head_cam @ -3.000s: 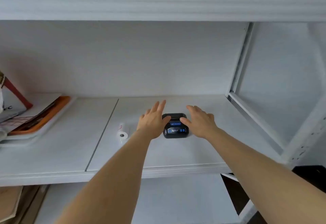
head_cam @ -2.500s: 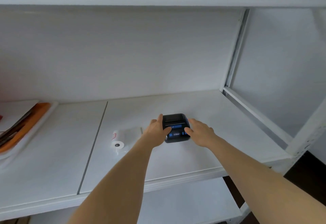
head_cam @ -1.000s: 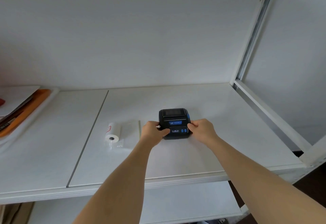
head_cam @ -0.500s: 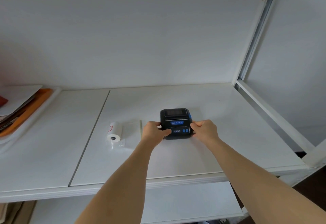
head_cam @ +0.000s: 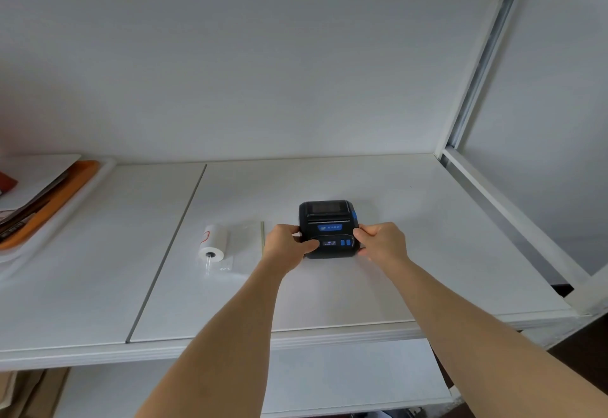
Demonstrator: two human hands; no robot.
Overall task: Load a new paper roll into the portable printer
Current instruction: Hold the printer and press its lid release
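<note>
A small black portable printer (head_cam: 329, 225) with blue buttons and a blue label sits on the white shelf (head_cam: 427, 253), its lid closed. My left hand (head_cam: 286, 246) grips its left side with the thumb on the front edge. My right hand (head_cam: 381, 241) grips its right side. A white paper roll (head_cam: 212, 241) with a red mark lies on a clear plastic bag (head_cam: 243, 246) to the left of the printer, apart from both hands.
An orange tray (head_cam: 49, 203) with papers and dark items sits at the far left of the shelf. A seam (head_cam: 171, 246) splits the shelf boards. A metal upright (head_cam: 477, 65) and rail bound the right side. Another shelf lies below.
My hands came down from above the printer and closed on its two sides. In the last half second they hardly moved. The camera view has shifted slightly.
</note>
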